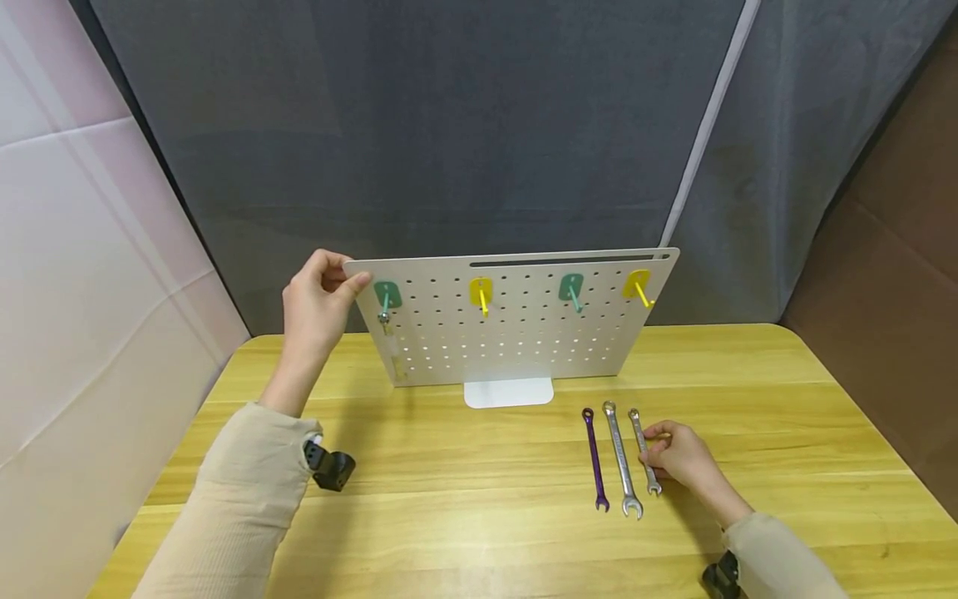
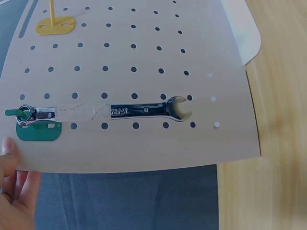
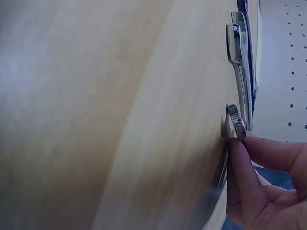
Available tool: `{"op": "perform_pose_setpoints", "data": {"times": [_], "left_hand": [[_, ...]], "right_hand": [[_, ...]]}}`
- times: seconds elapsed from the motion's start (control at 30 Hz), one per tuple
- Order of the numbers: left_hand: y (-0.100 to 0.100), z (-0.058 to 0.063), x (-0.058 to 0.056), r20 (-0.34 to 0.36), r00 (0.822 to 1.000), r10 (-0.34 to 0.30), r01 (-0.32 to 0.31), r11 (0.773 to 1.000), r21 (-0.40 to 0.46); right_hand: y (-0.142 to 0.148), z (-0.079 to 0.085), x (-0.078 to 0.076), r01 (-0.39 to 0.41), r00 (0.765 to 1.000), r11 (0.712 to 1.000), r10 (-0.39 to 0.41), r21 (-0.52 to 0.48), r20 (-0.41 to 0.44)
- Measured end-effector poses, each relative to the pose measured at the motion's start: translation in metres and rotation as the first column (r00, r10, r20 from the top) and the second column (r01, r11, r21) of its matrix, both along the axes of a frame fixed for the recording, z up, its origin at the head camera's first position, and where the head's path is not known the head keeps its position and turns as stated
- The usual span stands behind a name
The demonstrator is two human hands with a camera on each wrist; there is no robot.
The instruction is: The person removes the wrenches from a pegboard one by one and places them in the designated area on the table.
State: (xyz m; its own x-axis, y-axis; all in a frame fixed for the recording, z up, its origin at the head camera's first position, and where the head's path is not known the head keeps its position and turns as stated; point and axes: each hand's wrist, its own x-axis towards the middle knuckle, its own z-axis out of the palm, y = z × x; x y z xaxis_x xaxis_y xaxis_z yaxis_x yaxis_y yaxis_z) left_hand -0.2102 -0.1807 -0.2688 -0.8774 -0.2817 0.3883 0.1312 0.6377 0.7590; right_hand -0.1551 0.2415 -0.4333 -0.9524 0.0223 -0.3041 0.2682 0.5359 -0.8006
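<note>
My left hand (image 1: 313,304) holds the upper left corner of a white pegboard (image 1: 441,362), thumb in front. From the pegboard's leftmost green hook (image 1: 388,293) hangs a silver combination wrench (image 2: 139,110), its ring end over the peg and clear tape around its shank. My right hand (image 1: 679,456) pinches the smallest silver combination wrench (image 1: 638,428) between thumb and fingers at the table. To its left lie a larger silver combination wrench (image 1: 619,453) and a purple combination wrench (image 1: 595,457), roughly parallel, with open ends toward me.
Along the board's top sit a yellow hook (image 1: 481,291), another green hook (image 1: 571,288) and a second yellow hook (image 1: 638,284), with no wrench on them. A white foot (image 1: 509,393) projects at the board's base onto the wooden table (image 1: 449,516). Grey fabric (image 1: 486,125) hangs behind.
</note>
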Motion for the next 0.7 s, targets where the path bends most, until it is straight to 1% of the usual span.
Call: {"op": "perform_pose_setpoints", "data": {"times": [0.2, 0.33, 0.5, 0.7], "left_hand": [[0.0005, -0.0011, -0.0002, -0.025, 1.0, 0.0, 0.001, 1.0, 0.005], [0.0009, -0.0034, -0.0009, -0.05, 0.999, 0.001, 0.0, 1.0, 0.009], [0.002, -0.0063, -0.0005, -0.096, 0.995, 0.003, -0.002, 1.0, 0.01], [0.0028, -0.0059, 0.0007, -0.127, 0.992, 0.003, -0.003, 1.0, 0.0]], "right_hand": [[-0.0022, 0.001, 0.0006, -0.002, 1.0, 0.997, 0.002, 0.074, -0.001], [-0.0025, 0.0006, 0.0005, -0.001, 1.0, 0.997, 0.001, 0.083, 0.001], [-0.0037, 0.0024, 0.001, -0.01, 1.0, 0.995, 0.009, 0.098, 0.006], [-0.0043, 0.0037, 0.0001, -0.024, 1.0, 0.99, 0.023, 0.139, 0.005]]}}
